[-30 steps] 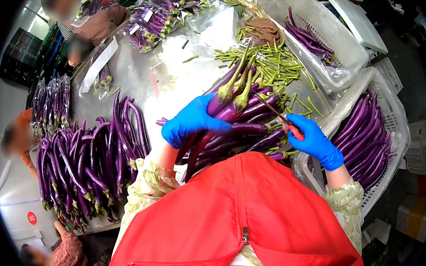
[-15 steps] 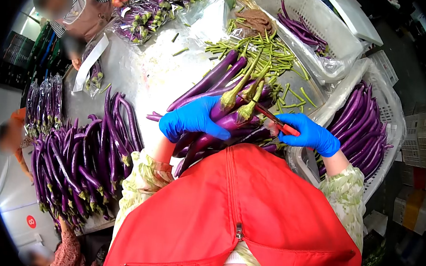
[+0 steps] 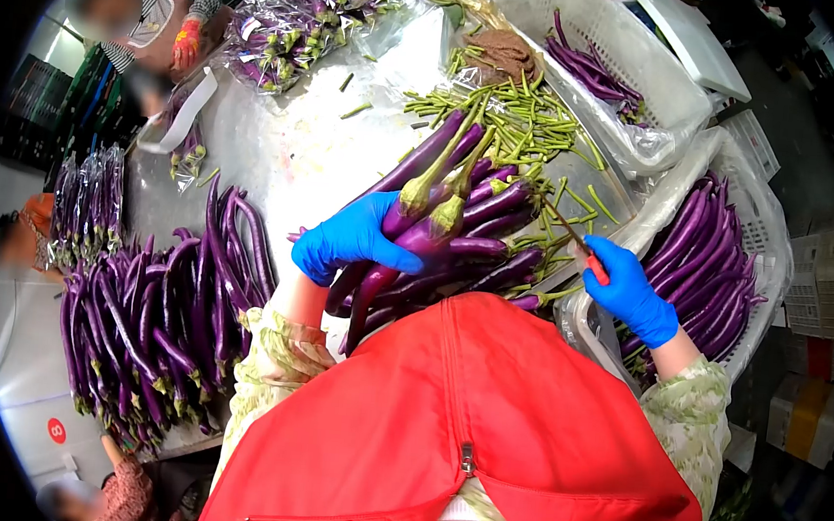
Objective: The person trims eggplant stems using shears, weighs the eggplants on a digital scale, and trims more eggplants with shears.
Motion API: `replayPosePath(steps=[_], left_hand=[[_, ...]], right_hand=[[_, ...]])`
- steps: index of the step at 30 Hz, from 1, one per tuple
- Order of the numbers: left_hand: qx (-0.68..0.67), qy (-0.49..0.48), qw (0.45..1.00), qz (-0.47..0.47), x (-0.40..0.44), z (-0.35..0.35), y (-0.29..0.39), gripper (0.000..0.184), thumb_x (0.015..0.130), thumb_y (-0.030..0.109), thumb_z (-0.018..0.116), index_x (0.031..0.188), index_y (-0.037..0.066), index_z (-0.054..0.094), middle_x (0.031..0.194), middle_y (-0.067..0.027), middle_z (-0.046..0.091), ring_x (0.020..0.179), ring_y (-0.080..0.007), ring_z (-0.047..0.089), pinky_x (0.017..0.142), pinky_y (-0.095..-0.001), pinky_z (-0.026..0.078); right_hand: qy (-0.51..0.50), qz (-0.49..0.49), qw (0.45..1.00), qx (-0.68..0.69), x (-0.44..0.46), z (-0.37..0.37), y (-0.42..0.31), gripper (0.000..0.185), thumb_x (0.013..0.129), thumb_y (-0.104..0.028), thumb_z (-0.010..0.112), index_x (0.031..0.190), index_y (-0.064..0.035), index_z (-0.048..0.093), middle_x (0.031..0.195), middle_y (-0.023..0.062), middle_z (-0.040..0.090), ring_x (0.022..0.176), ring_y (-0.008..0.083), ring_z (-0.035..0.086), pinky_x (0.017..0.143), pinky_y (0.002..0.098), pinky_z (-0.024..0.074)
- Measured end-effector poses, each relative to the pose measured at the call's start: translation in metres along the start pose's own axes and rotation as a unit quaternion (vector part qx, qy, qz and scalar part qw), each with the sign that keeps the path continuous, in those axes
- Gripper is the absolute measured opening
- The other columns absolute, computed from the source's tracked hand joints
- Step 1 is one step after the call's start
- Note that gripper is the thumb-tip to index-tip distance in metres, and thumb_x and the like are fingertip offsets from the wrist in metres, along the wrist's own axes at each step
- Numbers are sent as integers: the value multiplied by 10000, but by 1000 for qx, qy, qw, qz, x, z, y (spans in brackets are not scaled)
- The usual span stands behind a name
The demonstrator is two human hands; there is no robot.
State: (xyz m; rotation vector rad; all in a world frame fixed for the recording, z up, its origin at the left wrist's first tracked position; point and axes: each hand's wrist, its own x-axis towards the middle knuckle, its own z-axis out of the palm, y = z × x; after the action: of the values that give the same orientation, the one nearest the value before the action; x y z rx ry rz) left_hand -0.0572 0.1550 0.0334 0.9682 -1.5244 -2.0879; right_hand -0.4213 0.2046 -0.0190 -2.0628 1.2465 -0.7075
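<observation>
My left hand, in a blue glove, is wrapped round a few long purple eggplants whose green stems point up and away from me. My right hand, gloved in blue too, grips the red handle of a cutting tool; its thin dark blade points up and left, apart from the held stems. More eggplants lie on the metal table beside and under the held ones. Behind them is a heap of cut green stems.
Loose eggplants are piled at the left, near bagged ones. More bagged eggplants lie at the back. Two lined white crates with eggplants stand at the right. Other people are at the left.
My right hand with the tool has moved right, away from the stems it was at half a second ago. My left hand has shifted slightly left with its eggplants. A co-worker's gloved hand has moved lower.
</observation>
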Motion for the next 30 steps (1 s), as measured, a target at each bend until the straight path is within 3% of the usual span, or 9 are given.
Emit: replayPosePath(steps=[5,10,18,22,23,24,25,28,30], left_hand=[[-11,-28,999,16,7,26,11,786,607,-3,784,1308,25,429,1237,-34,522,1122,-133,466,998,-275,340],[11,-149,988,-36,21,30,6,689,616,46,806,1222,26,478,1094,-52,583,985,-135,539,888,-279,442],[-43,-212,975,-49,35,23,-13,562,653,8,768,1153,-4,511,1042,-132,621,941,-191,607,789,-299,519],[-77,-168,981,-51,30,23,-6,630,654,-10,759,1215,0,472,1048,-147,613,904,-199,623,720,-294,546],[-69,-150,984,-73,25,20,1,716,634,26,781,1261,6,435,1118,-129,584,984,-194,586,829,-310,505],[-35,-111,993,19,25,16,-8,732,626,46,788,1266,6,435,1141,-108,566,1021,-184,554,883,-310,461],[5,-64,992,111,23,10,-15,748,617,66,796,1270,6,435,1165,-88,549,1058,-174,521,937,-309,417],[26,81,995,59,-19,-13,4,690,631,55,770,1249,13,468,1137,-48,539,1016,-140,496,924,-291,387],[-38,207,958,196,-53,-23,19,711,658,16,733,1300,27,430,1064,-56,582,979,-148,543,902,-299,416]], right_hand=[[-60,-14,997,51,22,-4,-23,482,702,-9,566,1173,-17,467,946,152,521,787,294,571,722,325,461],[-52,-170,984,21,41,5,-27,509,696,11,545,1197,-34,471,1012,175,537,825,331,580,727,346,471],[-82,-65,994,-11,33,-6,-23,386,701,-34,593,1083,-17,545,824,170,575,748,346,595,651,354,476],[-55,-37,997,-32,30,-13,-19,358,701,-15,586,1059,-13,560,797,193,578,708,336,601,613,351,471],[-44,-32,998,-27,31,-14,-15,354,703,-10,582,1057,-9,561,804,195,582,713,335,602,619,350,474],[28,-85,996,-19,31,-8,-2,350,710,-4,577,1059,5,559,809,189,594,721,337,601,648,340,478],[44,-63,997,-18,31,-9,3,357,717,-13,581,1072,16,559,860,197,605,755,318,612,677,337,478],[77,90,990,76,24,4,43,435,828,-87,581,1211,84,468,1108,178,580,998,230,569,865,315,441],[78,141,963,218,24,20,78,535,845,-54,550,1332,22,340,1104,46,524,827,91,494,687,217,411]])
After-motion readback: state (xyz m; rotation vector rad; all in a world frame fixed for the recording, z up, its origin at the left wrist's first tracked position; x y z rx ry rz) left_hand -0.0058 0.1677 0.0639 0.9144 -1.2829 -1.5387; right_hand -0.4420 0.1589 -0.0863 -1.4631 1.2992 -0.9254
